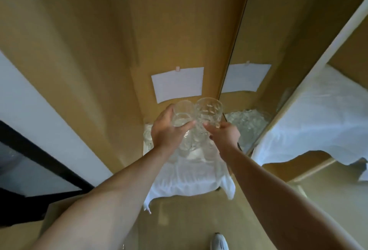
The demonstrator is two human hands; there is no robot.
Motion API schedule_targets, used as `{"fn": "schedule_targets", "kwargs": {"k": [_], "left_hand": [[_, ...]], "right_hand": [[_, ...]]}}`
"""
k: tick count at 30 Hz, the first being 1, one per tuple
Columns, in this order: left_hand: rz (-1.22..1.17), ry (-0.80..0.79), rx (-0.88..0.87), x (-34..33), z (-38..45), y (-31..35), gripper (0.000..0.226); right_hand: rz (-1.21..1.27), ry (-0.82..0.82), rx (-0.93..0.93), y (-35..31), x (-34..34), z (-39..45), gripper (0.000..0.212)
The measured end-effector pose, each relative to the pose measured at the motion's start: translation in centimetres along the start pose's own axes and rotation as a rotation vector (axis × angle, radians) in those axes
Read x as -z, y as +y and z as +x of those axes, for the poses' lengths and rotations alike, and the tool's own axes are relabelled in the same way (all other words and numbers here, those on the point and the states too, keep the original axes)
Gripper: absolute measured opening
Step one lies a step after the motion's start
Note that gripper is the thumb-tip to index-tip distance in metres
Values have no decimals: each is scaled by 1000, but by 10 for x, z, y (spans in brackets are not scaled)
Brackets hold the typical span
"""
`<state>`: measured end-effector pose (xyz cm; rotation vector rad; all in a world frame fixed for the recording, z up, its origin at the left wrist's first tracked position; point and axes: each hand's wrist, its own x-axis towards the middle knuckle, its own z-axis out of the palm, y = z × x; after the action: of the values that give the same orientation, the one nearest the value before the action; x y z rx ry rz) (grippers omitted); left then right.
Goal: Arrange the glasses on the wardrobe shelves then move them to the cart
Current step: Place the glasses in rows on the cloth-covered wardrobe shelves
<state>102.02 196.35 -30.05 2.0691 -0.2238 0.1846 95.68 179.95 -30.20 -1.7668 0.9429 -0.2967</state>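
While both arms reach into the tan wooden wardrobe (83,54), each hand lifts a glass above the shelf draped in a white cloth (189,178). The left hand (166,130) has its fingers (184,125) wrapped round a clear smooth-walled tumbler (182,114); the right hand (225,134) grips a clear cut-pattern tumbler (208,114) low on its wall. The two glasses sit just beside each other, rims tipped toward twelve o'clock, and may be touching; I cannot tell.

The compartment is narrow: one tan side panel closes in at nine o'clock, and a mirrored panel (258,30) stands at three o'clock, its edge running down to the shelf. More clear glassware (148,136) crowds the cloth under and behind the hands, blurred, so the count is unclear. The cloth's front hem hangs over the shelf edge at six o'clock.

A white paper sheet (178,84) is stuck to the back panel at twelve o'clock. At five o'clock on the floor shows a white shoe (219,242). A black-framed panel (33,162) lies at eight o'clock.
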Motion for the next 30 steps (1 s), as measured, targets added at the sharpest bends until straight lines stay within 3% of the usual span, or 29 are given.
{"fn": "schedule_targets", "kwargs": {"k": [7, 11, 17, 20, 25, 30], "left_hand": [[-145, 68, -44, 41, -6, 61, 85], [-199, 105, -76, 52, -25, 97, 75], [-253, 140, -123, 54, -73, 155, 83], [-279, 160, -152, 50, -98, 183, 84], [-311, 165, -206, 27, -141, 225, 72], [-302, 138, -235, -7, -177, 262, 68]], "right_hand": [[118, -29, 91, -49, 39, -36, 56], [156, -62, 134, -61, 70, -54, 53], [228, -115, 121, -56, 132, -78, 39], [273, -157, 146, -48, 167, -87, 31], [352, -200, 214, -31, 229, -95, 37], [353, -113, 237, -16, 292, -100, 47]]}}
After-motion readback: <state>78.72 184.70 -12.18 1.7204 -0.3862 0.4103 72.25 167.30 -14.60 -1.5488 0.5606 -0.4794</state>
